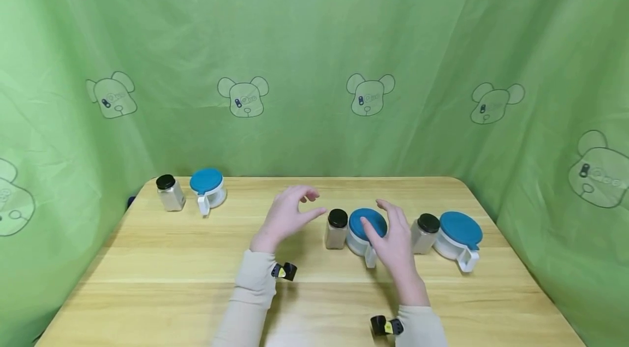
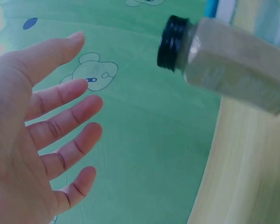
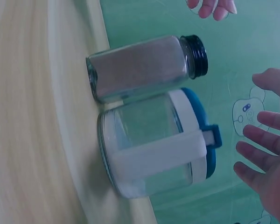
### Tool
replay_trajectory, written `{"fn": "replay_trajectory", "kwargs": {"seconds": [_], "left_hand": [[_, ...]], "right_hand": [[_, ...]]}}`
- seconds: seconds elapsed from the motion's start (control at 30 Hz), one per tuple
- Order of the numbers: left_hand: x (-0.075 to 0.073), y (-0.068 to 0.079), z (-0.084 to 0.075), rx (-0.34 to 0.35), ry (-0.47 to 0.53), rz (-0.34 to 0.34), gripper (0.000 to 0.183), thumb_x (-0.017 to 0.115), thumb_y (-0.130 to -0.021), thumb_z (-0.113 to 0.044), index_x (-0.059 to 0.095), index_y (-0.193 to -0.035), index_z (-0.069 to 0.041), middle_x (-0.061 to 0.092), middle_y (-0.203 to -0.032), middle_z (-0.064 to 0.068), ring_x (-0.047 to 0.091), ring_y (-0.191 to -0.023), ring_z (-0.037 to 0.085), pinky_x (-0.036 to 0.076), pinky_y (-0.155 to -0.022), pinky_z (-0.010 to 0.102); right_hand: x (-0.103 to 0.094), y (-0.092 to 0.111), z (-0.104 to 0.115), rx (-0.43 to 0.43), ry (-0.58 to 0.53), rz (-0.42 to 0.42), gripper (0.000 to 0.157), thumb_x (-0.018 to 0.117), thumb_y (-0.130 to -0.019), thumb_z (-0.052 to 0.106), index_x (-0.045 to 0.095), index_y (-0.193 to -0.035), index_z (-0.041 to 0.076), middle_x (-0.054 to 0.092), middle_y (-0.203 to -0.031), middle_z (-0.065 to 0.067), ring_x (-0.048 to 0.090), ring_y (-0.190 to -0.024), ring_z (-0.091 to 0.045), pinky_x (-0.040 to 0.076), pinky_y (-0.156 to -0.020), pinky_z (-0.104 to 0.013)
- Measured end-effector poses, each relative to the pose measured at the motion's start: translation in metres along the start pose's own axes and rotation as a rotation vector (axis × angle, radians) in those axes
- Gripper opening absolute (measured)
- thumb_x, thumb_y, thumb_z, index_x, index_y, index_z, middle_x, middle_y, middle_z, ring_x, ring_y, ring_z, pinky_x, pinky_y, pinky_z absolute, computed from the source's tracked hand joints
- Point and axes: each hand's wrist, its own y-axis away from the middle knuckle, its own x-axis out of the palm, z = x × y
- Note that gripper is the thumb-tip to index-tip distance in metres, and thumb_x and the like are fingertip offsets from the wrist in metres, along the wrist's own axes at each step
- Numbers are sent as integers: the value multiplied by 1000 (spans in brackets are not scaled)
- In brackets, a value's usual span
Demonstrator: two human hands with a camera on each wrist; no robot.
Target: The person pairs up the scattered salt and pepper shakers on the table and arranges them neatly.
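Note:
My left hand hovers just left of a spice jar with a black lid, its fingers spread and holding nothing. In the left wrist view that jar is apart from the left hand. My right hand is above a glass canister with a blue lid and white handle, fingers loosely bent and holding nothing. The right wrist view shows the canister standing beside the spice jar, with a gap between the canister's lid and the right hand.
To the right stand another black-lidded jar and another blue-lidded canister. A third such jar and canister are at the far left corner. A green curtain hangs behind the wooden table.

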Motion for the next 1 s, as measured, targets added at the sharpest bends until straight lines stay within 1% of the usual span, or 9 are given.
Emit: {"fn": "replay_trajectory", "kwargs": {"seconds": [0.1,0.2,0.4,0.57,0.67,0.8,1.0], "left_hand": [[-4,3,5,33,-15,-22,37,71,-87,-42,66,-111,-15,70,-104,0,63,-95,20,49,-85,34],[-8,7,10,62,-47,-49,32,70,-88,-40,67,-107,-16,70,-100,0,64,-91,19,50,-80,30],[-20,15,17,125,-105,-109,28,71,-88,-36,68,-105,-15,72,-96,1,64,-85,17,50,-76,30],[-28,21,23,212,-156,-160,24,72,-88,-31,68,-103,-13,71,-91,-1,64,-81,15,50,-73,29],[-32,24,27,253,-182,-184,22,72,-88,-30,68,-102,-14,71,-88,-1,64,-79,15,49,-73,30],[-37,29,31,287,-205,-202,21,72,-87,-29,69,-101,-14,71,-86,0,64,-77,16,49,-74,33],[-44,37,41,315,-256,-206,20,73,-87,-29,68,-101,-15,70,-85,-2,63,-77,15,48,-77,36]], "right_hand": [[2,-1,4,-65,-18,-26,52,75,-85,21,55,-130,4,59,-127,-17,52,-122,-34,41,-102,-52],[4,-1,8,-119,-27,-41,49,76,-83,17,57,-127,4,60,-124,-17,54,-119,-33,43,-100,-51],[12,-1,12,-210,-24,-68,46,77,-81,14,60,-122,3,62,-120,-18,57,-114,-35,47,-95,-52],[18,-2,15,-294,-12,-75,45,78,-78,13,63,-119,1,63,-116,-17,60,-109,-33,51,-89,-50],[22,-2,19,-315,-10,-55,44,78,-79,13,63,-119,1,63,-117,-17,59,-111,-34,51,-90,-52],[26,-1,25,-349,-4,-14,45,77,-80,14,62,-121,3,62,-119,-17,57,-115,-34,48,-94,-52],[31,-1,35,-468,33,31,45,77,-81,17,62,-122,5,63,-117,-13,58,-113,-30,49,-95,-47]]}}
